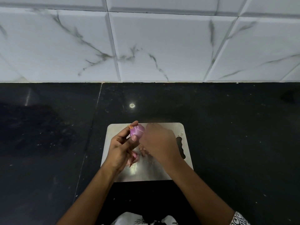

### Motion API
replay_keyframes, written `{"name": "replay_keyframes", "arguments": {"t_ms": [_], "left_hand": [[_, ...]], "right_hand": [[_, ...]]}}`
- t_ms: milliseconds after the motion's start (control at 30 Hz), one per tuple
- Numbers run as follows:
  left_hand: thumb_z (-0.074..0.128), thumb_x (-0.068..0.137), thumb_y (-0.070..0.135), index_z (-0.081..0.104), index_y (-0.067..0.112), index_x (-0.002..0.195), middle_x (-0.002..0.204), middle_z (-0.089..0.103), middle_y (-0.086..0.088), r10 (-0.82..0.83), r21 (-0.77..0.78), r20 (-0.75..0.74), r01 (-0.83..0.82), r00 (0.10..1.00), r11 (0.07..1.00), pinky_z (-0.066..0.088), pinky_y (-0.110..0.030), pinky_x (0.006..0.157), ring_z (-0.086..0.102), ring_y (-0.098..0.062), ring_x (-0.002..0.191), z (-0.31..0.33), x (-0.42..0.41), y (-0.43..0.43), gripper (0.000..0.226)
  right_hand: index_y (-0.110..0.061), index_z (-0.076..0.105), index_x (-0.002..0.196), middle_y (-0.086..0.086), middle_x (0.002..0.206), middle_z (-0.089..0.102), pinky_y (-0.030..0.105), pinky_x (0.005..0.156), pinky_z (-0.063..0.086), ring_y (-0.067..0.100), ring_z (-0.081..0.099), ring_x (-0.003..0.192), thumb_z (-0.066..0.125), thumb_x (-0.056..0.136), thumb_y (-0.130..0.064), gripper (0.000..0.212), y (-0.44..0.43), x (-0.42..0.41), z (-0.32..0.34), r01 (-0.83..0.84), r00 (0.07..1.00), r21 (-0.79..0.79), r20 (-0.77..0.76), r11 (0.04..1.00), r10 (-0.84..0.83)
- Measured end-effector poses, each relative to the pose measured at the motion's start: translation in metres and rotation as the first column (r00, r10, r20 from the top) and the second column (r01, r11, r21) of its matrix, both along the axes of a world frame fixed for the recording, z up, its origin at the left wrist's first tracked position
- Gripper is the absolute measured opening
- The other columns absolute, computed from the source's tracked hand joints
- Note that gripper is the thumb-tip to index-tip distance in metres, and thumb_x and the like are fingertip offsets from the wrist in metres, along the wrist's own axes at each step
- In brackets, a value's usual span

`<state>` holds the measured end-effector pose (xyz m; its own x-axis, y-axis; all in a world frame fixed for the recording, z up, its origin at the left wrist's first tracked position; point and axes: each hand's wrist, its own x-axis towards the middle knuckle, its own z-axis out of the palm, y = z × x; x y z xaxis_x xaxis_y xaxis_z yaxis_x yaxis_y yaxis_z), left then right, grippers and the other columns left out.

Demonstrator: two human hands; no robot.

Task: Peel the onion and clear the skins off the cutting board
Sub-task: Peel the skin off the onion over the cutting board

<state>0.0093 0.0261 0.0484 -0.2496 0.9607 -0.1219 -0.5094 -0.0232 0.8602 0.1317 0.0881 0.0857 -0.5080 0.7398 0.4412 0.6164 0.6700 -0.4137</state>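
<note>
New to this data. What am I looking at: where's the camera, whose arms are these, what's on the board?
There is no machine here. A person is working with two bare hands. The single picture comes from a wide-angle camera worn on the person's head, looking forward and down, so the arms enter from the bottom edge.

The left hand holds a small purple onion between thumb and fingertips, lifted above the board. The right hand is against the onion's right side. Its fingers are hidden behind the back of the hand, so whether it pinches any skin cannot be told.

Below them a shiny cutting board lies on a black counter. A few pinkish skins lie on the board under the hands. Behind is a white tiled wall.
</note>
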Motion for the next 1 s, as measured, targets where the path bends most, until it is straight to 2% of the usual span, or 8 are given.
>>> {"name": "replay_keyframes", "arguments": {"t_ms": [133, 300, 433, 600, 700, 800, 933, 1000], "left_hand": [[0.086, 0.058, 0.043, 0.065, 0.019, 0.116, 0.109, 0.071, -0.007, -0.026, 0.014, -0.029, 0.027, 0.999, 1.0, 0.055, -0.029, 0.081, 0.068, -0.022, 0.101, 0.002, -0.001, 0.004, 0.066], [0.088, 0.057, 0.039, 0.07, 0.02, 0.112, 0.11, 0.07, -0.009, -0.089, 0.033, 0.085, 0.087, 0.992, 0.996, 0.058, -0.031, 0.076, 0.069, -0.021, 0.097, -0.004, -0.006, 0.006, 0.061], [0.089, 0.057, 0.035, 0.068, 0.013, 0.114, 0.112, 0.068, -0.013, -0.141, 0.04, 0.203, 0.136, 0.969, 0.99, 0.059, -0.027, 0.065, 0.07, -0.021, 0.087, -0.012, -0.003, 0.007, 0.065], [0.088, 0.059, 0.033, 0.066, 0.01, 0.118, 0.108, 0.069, -0.015, -0.132, 0.061, 0.399, 0.117, 0.908, 0.991, 0.058, -0.023, 0.063, 0.072, -0.019, 0.082, -0.018, 0.001, 0.006, 0.067], [0.072, 0.082, 0.03, 0.056, 0.007, 0.129, 0.123, 0.063, -0.019, -0.162, 0.077, 0.593, 0.144, 0.788, 0.986, 0.058, -0.031, 0.079, 0.067, -0.026, 0.104, -0.023, -0.003, 0.002, 0.055], [0.031, 0.103, 0.033, 0.035, 0.003, 0.143, 0.145, 0.043, -0.017, -0.157, 0.067, 0.661, 0.151, 0.734, 0.986, 0.042, -0.034, 0.106, 0.048, -0.026, 0.13, -0.028, -0.006, 0.0, 0.05], [0.03, 0.103, 0.037, 0.026, 0.004, 0.146, 0.146, 0.042, -0.016, -0.218, 0.108, 0.712, 0.203, 0.667, 0.973, 0.041, -0.036, 0.107, 0.045, -0.026, 0.133, -0.032, -0.007, 0.001, 0.054], [0.038, 0.101, 0.035, 0.026, 0.006, 0.145, 0.142, 0.047, -0.017, -0.194, 0.082, 0.714, 0.194, 0.673, 0.978, 0.045, -0.036, 0.104, 0.047, -0.025, 0.131, -0.032, -0.007, 0.002, 0.054]], "right_hand": [[-0.011, 0.058, 0.069, 0.003, 0.064, 0.061, 0.015, 0.05, 0.035, 0.008, 0.046, 0.054, 0.077, 0.069, -0.021, 0.022, 0.001, 0.002, 0.004, 0.015, 0.997, -0.14, -0.074, 0.99, -0.026], [-0.018, 0.06, 0.066, -0.009, 0.061, 0.056, 0.011, 0.051, 0.035, 0.006, 0.052, 0.058, 0.07, 0.075, -0.024, 0.015, 0.006, 0.006, 0.02, -0.038, 0.989, -0.419, -0.148, 0.907, -0.027], [-0.019, 0.063, 0.064, -0.009, 0.058, 0.058, 0.014, 0.053, 0.044, -0.001, 0.054, 0.055, 0.063, 0.079, -0.015, 0.016, 0.017, 0.01, 0.025, -0.165, 0.951, -0.767, -0.291, 0.62, -0.108], [-0.011, 0.065, 0.065, -0.001, 0.056, 0.058, 0.02, 0.045, 0.044, 0.008, 0.052, 0.049, 0.057, 0.084, -0.006, 0.021, 0.027, 0.016, 0.022, -0.232, 0.856, -0.885, -0.383, 0.403, -0.348], [-0.014, 0.07, 0.074, -0.001, 0.066, 0.066, 0.027, 0.058, 0.053, 0.008, 0.06, 0.059, 0.064, 0.083, -0.012, 0.011, 0.034, 0.025, 0.014, -0.122, 0.92, -0.881, -0.273, 0.457, -0.281], [-0.023, 0.067, 0.073, -0.007, 0.077, 0.068, 0.031, 0.072, 0.056, 0.007, 0.063, 0.073, 0.071, 0.08, -0.02, 0.008, 0.033, 0.027, 0.002, 0.008, 0.982, -0.763, -0.116, 0.646, -0.15], [-0.021, 0.064, 0.1, -0.004, 0.099, 0.063, 0.024, 0.075, 0.046, 0.011, 0.059, 0.087, 0.066, 0.083, -0.031, 0.02, 0.026, 0.024, -0.016, 0.079, 0.967, -0.485, 0.249, 0.871, 0.051], [-0.021, 0.064, 0.108, -0.002, 0.103, 0.061, 0.024, 0.074, 0.043, 0.014, 0.059, 0.09, 0.06, 0.087, -0.035, 0.025, 0.023, 0.022, -0.021, 0.061, 0.954, -0.393, 0.294, 0.917, 0.062]]}}
